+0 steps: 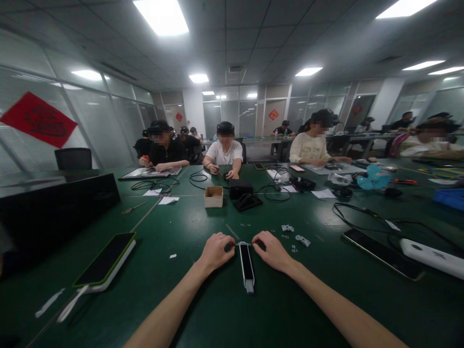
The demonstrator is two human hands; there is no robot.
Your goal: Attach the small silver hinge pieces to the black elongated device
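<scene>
A narrow black-and-white device (pixel 247 265) lies lengthwise on the green table (pixel 181 299) in front of me. My left hand (pixel 216 250) pinches its far end from the left, fingers curled. My right hand (pixel 271 249) pinches the same end from the right, fingers closed as well. Small white parts (pixel 302 239) and tiny rings lie scattered just right of my right hand.
A tablet in a green case (pixel 105 261) lies at left, a dark phone (pixel 382 253) and a white power strip (pixel 433 257) at right. A cardboard box (pixel 213 196) and black gear (pixel 245 194) sit mid-table. Cables trail across. Several people work at the far side.
</scene>
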